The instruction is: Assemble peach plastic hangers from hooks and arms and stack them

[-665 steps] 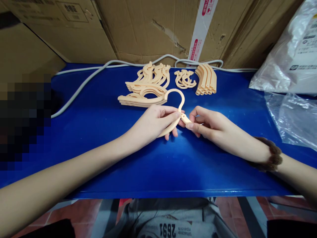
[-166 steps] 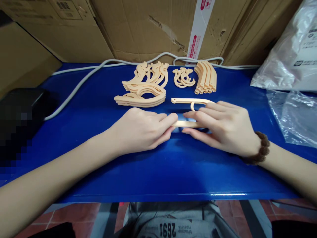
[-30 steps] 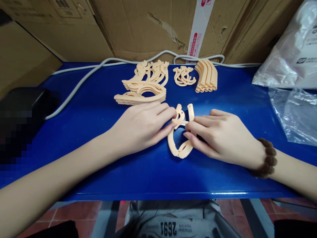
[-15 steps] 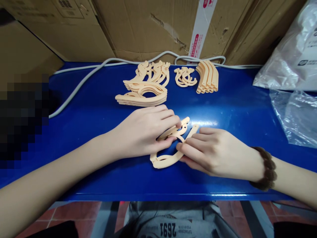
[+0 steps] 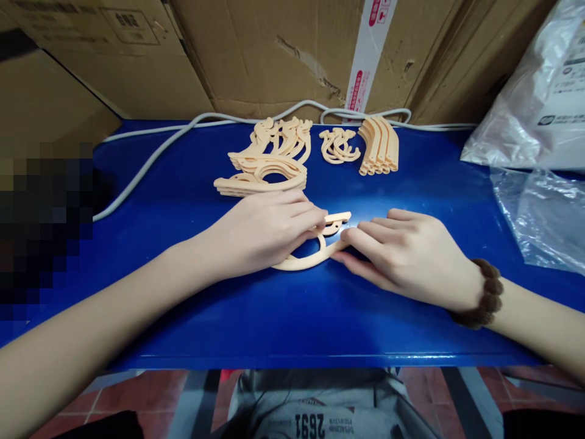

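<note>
Cream plastic parts, which look like those of a folding clothes hanger, lie between my hands over the blue table [image 5: 292, 323]. My left hand [image 5: 269, 228] is closed over the left end of a curved hanger arm [image 5: 305, 262] and hides much of it. A straighter cream piece [image 5: 339, 217] sticks out past my left fingertips. My right hand [image 5: 397, 253], with a brown fuzzy band at the wrist, pinches the right end of the curved arm between thumb and fingers. Where the pieces join is hidden under my left fingers.
Behind my left hand rests a stack of hanger arms [image 5: 256, 186], with more curved parts [image 5: 286, 137] beyond. Small hooks [image 5: 338, 146] and curved tube-like pieces [image 5: 380, 146] lie to their right. A white cable [image 5: 150, 164] runs along cardboard boxes [image 5: 274, 61]. Plastic bags [image 5: 525, 122] occupy the right.
My right hand has moved up and slightly right, swinging the curved arm away from the table's front edge and closer to the straighter piece. My left hand has barely shifted.
</note>
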A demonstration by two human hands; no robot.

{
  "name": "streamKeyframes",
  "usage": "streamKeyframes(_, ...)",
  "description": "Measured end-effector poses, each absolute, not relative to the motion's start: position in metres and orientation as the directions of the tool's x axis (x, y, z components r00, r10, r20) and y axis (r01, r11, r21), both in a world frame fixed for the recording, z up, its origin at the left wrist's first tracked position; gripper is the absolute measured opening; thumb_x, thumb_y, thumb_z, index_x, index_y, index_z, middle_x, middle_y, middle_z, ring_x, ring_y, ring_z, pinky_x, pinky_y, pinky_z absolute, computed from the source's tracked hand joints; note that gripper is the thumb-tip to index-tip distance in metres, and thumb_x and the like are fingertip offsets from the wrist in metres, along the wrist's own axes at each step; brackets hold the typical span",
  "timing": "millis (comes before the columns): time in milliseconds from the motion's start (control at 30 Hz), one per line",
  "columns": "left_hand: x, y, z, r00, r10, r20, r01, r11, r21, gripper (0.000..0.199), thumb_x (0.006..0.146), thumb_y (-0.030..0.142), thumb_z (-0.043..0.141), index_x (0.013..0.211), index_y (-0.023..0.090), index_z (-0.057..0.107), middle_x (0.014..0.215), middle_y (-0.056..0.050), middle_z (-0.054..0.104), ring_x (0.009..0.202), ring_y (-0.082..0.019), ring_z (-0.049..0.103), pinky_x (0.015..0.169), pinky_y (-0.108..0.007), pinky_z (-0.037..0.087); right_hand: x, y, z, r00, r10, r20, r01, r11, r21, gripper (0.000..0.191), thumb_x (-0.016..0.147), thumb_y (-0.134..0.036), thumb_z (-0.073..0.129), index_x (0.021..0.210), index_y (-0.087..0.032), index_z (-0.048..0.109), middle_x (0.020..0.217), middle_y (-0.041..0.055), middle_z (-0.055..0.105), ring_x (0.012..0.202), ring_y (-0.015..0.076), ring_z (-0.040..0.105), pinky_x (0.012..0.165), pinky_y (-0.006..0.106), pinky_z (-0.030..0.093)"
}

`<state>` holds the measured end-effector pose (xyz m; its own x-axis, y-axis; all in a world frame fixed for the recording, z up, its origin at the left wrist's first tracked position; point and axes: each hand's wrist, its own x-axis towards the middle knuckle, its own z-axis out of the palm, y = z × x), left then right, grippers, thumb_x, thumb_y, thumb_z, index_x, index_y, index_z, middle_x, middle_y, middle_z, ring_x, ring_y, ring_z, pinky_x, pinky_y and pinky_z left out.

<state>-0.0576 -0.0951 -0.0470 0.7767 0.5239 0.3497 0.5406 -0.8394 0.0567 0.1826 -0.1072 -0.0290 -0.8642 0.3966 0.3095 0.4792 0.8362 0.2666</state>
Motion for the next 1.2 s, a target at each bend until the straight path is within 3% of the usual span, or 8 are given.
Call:
streamKeyframes(200, -0.059, -0.093, -0.044, 0.813, 0.432, 0.390, 0.537, -0.815, -0.217, 0.022, 0.100, 0.018, 0.049, 0.093, 0.010, 0.068, 0.095, -0.010, 0.074, 0.094, -0.025, 0.066, 0.075, -0.034, 0.052, 0.182, -0.111, -0.034, -0.901, 0.336, 0.276, 0.396, 0.895, 0.205, 0.029, 0.102, -0.030, 0.047, 0.078, -0.018, 0.058, 0.063, -0.0023, 0.059, 0.052, 0.0131, 0.048, 0.060, 0.030, 0.032)
streamKeyframes(400, -0.058, -0.096, -0.041, 0.812, 0.445, 0.376, 0.555, -0.789, -0.263, 0.020, 0.097, 0.015, 0.050, 0.092, 0.010, 0.068, 0.094, -0.009, 0.073, 0.090, -0.026, 0.066, 0.071, -0.035, 0.053, 0.182, -0.111, -0.032, -0.908, 0.293, 0.298, 0.358, 0.914, 0.189, 0.031, 0.103, -0.031, 0.044, 0.083, -0.017, 0.063, 0.063, -0.0021, 0.060, 0.054, 0.0133, 0.051, 0.059, 0.030, 0.033)
streamKeyframes(533, -0.055, -0.099, -0.040, 0.801, 0.478, 0.360, 0.580, -0.769, -0.268, 0.018, 0.096, 0.015, 0.051, 0.090, 0.012, 0.067, 0.088, -0.008, 0.071, 0.088, -0.027, 0.066, 0.068, -0.036, 0.054, 0.183, -0.101, -0.024, -0.855, 0.389, 0.343, 0.470, 0.861, 0.196, 0.034, 0.103, -0.035, 0.043, 0.088, -0.017, 0.066, 0.072, 0.0011, 0.068, 0.056, 0.0137, 0.052, 0.061, 0.029, 0.035)
streamKeyframes(733, -0.054, -0.100, -0.040, 0.801, 0.462, 0.380, 0.576, -0.769, -0.279, 0.018, 0.095, 0.013, 0.051, 0.091, 0.010, 0.068, 0.090, -0.010, 0.071, 0.090, -0.028, 0.066, 0.073, -0.038, 0.056, 0.166, -0.054, -0.011, -0.720, 0.658, 0.218, 0.693, 0.697, 0.185, 0.027, 0.097, -0.037, 0.048, 0.096, -0.017, 0.067, 0.087, 0.0073, 0.071, 0.074, 0.0217, 0.063, 0.061, 0.031, 0.033)
streamKeyframes(867, -0.051, -0.104, -0.041, 0.780, 0.472, 0.410, 0.586, -0.781, -0.216, 0.020, 0.097, 0.015, 0.049, 0.095, 0.010, 0.068, 0.098, -0.011, 0.072, 0.095, -0.029, 0.067, 0.079, -0.041, 0.056, 0.138, -0.012, -0.001, -0.658, 0.718, 0.227, 0.753, 0.627, 0.200, 0.027, 0.094, -0.038, 0.052, 0.100, -0.018, 0.069, 0.098, 0.0106, 0.071, 0.088, 0.0263, 0.064, 0.066, 0.033, 0.039)
streamKeyframes(1000, -0.043, -0.114, -0.041, 0.734, 0.527, 0.429, 0.581, -0.814, 0.006, 0.021, 0.099, 0.022, 0.049, 0.099, 0.012, 0.067, 0.110, -0.010, 0.071, 0.100, -0.026, 0.065, 0.086, -0.040, 0.054, 0.108, 0.024, 0.004, -0.594, 0.779, 0.200, 0.804, 0.564, 0.189, 0.037, 0.096, -0.041, 0.048, 0.103, -0.015, 0.073, 0.104, 0.0147, 0.070, 0.099, 0.0260, 0.064, 0.077, 0.036, 0.043)
streamKeyframes(1100, -0.037, -0.122, -0.040, 0.735, 0.569, 0.370, 0.545, -0.819, 0.179, 0.022, 0.099, 0.027, 0.050, 0.103, 0.013, 0.066, 0.125, -0.010, 0.066, 0.118, -0.028, 0.058, 0.098, -0.043, 0.049, 0.092, 0.043, 0.005, -0.543, 0.827, 0.144, 0.837, 0.520, 0.169, 0.039, 0.093, -0.041, 0.052, 0.105, -0.011, 0.072, 0.105, 0.0162, 0.070, 0.104, 0.0265, 0.064, 0.085, 0.040, 0.044)
streamKeyframes(1200, -0.034, -0.127, -0.041, 0.759, 0.585, 0.286, 0.521, -0.809, 0.272, 0.023, 0.098, 0.031, 0.052, 0.107, 0.014, 0.065, 0.135, -0.011, 0.060, 0.135, -0.031, 0.045, 0.108, -0.046, 0.041, 0.085, 0.052, 0.002, -0.542, 0.831, 0.122, 0.839, 0.528, 0.127, 0.037, 0.091, -0.040, 0.058, 0.104, -0.008, 0.071, 0.104, 0.0168, 0.071, 0.103, 0.0250, 0.065, 0.087, 0.041, 0.044)
